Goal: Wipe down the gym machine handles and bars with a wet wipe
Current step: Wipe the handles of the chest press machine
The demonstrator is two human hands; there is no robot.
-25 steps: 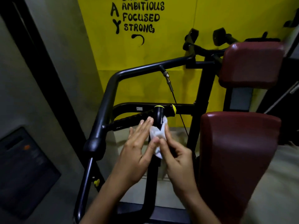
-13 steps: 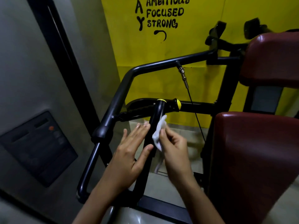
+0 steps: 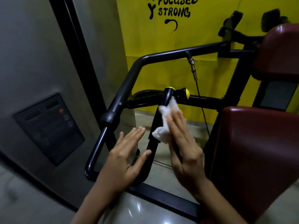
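A black upright handle point(image 3: 163, 109) with a yellow end cap rises in the middle of the view. A white wet wipe point(image 3: 165, 125) is draped against its right side. My right hand point(image 3: 182, 146) presses the wipe flat against the handle with straight fingers. My left hand point(image 3: 127, 152) is open, fingers apart, just left of the handle and holding nothing. A second grip with a yellow cap point(image 3: 182, 93) lies crosswise behind the handle. The long black bent bar point(image 3: 161, 56) arches above both.
Dark red pads point(image 3: 258, 152) fill the right side. A steel cable point(image 3: 200, 97) hangs from the upper bar behind the handle. A yellow wall with black lettering stands behind. A grey wall with a dark panel point(image 3: 48, 126) is at left.
My right hand went from pinching the wipe to pressing it flat on the handle's right side. My left hand came off the handle to the left. The view shifted left and down.
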